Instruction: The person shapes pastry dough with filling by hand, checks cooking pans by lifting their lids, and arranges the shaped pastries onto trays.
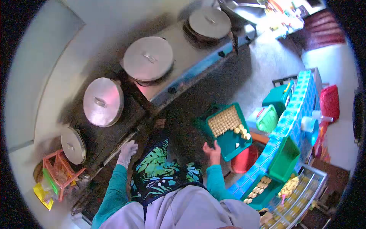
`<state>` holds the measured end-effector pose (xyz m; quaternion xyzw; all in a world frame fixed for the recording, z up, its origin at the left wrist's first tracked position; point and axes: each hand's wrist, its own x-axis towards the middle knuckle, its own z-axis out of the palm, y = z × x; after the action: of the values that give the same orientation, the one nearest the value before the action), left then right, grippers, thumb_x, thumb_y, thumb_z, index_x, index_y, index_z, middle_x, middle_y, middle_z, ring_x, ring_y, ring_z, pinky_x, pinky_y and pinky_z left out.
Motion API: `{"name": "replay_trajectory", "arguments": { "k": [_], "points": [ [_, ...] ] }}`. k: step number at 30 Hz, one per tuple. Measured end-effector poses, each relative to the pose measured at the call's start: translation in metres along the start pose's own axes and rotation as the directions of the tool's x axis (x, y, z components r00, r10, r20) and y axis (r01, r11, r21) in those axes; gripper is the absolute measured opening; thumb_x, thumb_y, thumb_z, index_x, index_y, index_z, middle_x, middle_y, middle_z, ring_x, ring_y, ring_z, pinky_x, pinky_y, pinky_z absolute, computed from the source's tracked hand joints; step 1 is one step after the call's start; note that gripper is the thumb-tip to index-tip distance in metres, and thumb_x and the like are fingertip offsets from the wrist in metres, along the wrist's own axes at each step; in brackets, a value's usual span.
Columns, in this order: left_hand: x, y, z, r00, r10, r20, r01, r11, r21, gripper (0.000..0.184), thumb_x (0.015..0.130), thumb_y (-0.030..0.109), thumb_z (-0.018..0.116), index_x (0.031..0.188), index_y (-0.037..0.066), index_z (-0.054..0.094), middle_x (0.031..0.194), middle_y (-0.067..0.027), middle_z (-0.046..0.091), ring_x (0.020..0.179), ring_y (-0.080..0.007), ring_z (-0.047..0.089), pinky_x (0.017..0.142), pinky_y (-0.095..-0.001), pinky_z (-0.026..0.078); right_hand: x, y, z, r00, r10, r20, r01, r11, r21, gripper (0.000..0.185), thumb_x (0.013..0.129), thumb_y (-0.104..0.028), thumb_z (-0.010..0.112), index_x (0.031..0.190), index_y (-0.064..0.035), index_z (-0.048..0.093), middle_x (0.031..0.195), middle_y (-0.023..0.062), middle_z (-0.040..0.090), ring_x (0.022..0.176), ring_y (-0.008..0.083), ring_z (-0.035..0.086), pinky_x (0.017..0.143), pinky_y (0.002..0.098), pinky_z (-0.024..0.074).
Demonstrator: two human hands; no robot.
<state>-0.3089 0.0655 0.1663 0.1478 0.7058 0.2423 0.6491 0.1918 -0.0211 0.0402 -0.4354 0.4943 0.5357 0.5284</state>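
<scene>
Head view: one dark green tray (228, 147), taken as landmark, is being shown ahead of the person's right side. Within it, close-set rows of small tan round pieces (223, 120) are being held, with several larger pale rounds (240, 130) being grouped beside them and one small white piece (237, 145) being kept apart on the bare floor. Right hand (213, 152): being held at the tray's near-left corner, fingers released and partly bent; whether the rim is being touched cannot be told. Left hand (127, 152), whitish in appearance: being held well to the left of the tray, fingers loosely curled, released, nothing being grasped. Red bucket (246, 160): being partly covered from view by the tray's near edge. Left and beyond the tray, four round metal lids (148, 58) with handles are being displayed in a line, two of them above a metal stove (190, 65). Far to its left, an orange rack (63, 173) is being seen. Right of the tray, a blue-tiled counter (274, 133) is being shown, a green bin (284, 158) and a second tray (263, 196) of pale pieces being borne nearer the person. Light green container (268, 119): being placed between tray and counter.
</scene>
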Motion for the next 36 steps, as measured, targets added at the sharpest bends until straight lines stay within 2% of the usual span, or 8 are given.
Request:
{"name": "replay_trajectory", "arguments": {
  "k": [6,10,15,18,27,28,29,36],
  "points": [
    [0.011,-0.069,-0.104,0.951,-0.309,-0.036,0.280,0.901,-0.331,0.028,0.088,0.035,0.059,0.078,0.010,0.056,0.073,-0.0045,0.060,0.062,-0.0180,0.057,0.050,-0.0309,0.041,-0.085,0.144,0.146,0.834,-0.320,0.449,0.548,0.567,-0.615,0.040,0.081,-0.011,0.067,0.116,0.0027,0.056,0.084,0.0140,0.064,0.065,0.0205,0.060,0.055,0.0329,0.0487],
    [-0.014,-0.079,-0.125,0.979,-0.197,-0.044,0.145,0.836,-0.529,0.027,0.089,0.031,0.058,0.071,0.012,0.051,0.067,-0.0029,0.056,0.058,-0.0190,0.055,0.050,-0.0318,0.041,-0.135,0.229,0.315,0.073,-0.162,0.984,0.638,-0.751,-0.171,0.018,0.079,-0.013,0.066,0.092,-0.0011,0.068,0.087,0.0165,0.068,0.077,0.0305,0.065,0.070,0.0410,0.0499],
    [-0.013,-0.080,-0.116,0.954,-0.151,-0.259,-0.009,0.850,-0.527,0.024,0.087,0.030,0.063,0.099,0.010,0.067,0.092,-0.0059,0.069,0.079,-0.0187,0.064,0.061,-0.0327,0.047,-0.099,0.293,0.460,-0.199,0.195,0.960,0.330,-0.910,0.253,0.033,0.079,-0.021,0.064,0.105,-0.0008,0.063,0.105,0.0184,0.061,0.101,0.0361,0.056,0.090,0.0463,0.0449],
    [-0.050,-0.052,-0.068,0.912,-0.121,-0.392,-0.114,0.842,-0.527,0.029,0.085,0.035,0.066,0.100,0.010,0.067,0.092,-0.0047,0.068,0.078,-0.0170,0.062,0.068,-0.0302,0.046,-0.105,0.309,0.496,0.067,0.338,0.939,0.237,-0.919,0.314,0.028,0.079,-0.022,0.063,0.098,-0.0019,0.062,0.094,0.0179,0.062,0.096,0.0407,0.059,0.086,0.0490,0.0472],
    [-0.138,-0.169,0.066,0.827,-0.266,-0.495,-0.246,0.619,-0.746,0.020,0.086,0.023,0.063,0.097,0.006,0.065,0.084,-0.0089,0.067,0.072,-0.0239,0.064,0.063,-0.0370,0.052,-0.068,0.187,0.595,-0.034,0.245,0.969,0.185,-0.951,0.247,0.026,0.080,-0.030,0.056,0.089,-0.0070,0.064,0.095,0.0159,0.066,0.087,0.0340,0.065,0.075,0.0451,0.0530],
    [-0.151,-0.189,0.074,0.811,0.062,-0.581,-0.049,0.998,0.038,0.016,0.085,0.019,0.062,0.096,0.009,0.065,0.083,-0.0121,0.068,0.071,-0.0307,0.065,0.063,-0.0403,0.052,-0.061,0.158,0.619,-0.002,0.240,0.971,0.120,-0.964,0.239,0.027,0.081,-0.032,0.056,0.090,-0.0089,0.065,0.094,0.0148,0.067,0.087,0.0343,0.066,0.075,0.0441,0.0533],
    [-0.154,-0.205,0.082,0.869,0.319,-0.377,0.136,0.579,0.804,0.013,0.083,0.016,0.061,0.095,0.011,0.065,0.082,-0.0153,0.069,0.070,-0.0376,0.066,0.064,-0.0436,0.053,-0.091,0.144,0.621,-0.038,0.337,0.941,-0.040,-0.941,0.335,0.025,0.082,-0.030,0.055,0.089,-0.0078,0.065,0.090,0.0133,0.066,0.086,0.0311,0.065,0.072,0.0419,0.0532],
    [-0.131,-0.236,0.113,0.901,0.052,-0.430,0.255,0.738,0.624,0.016,0.082,0.018,0.061,0.093,0.008,0.064,0.083,-0.0190,0.067,0.084,-0.0390,0.066,0.069,-0.0451,0.052,-0.112,0.096,0.654,0.010,0.448,0.894,-0.068,-0.892,0.448,0.020,0.082,-0.025,0.056,0.085,-0.0072,0.063,0.086,0.0150,0.064,0.086,0.0320,0.064,0.075,0.0417,0.0511]
  ]
}}
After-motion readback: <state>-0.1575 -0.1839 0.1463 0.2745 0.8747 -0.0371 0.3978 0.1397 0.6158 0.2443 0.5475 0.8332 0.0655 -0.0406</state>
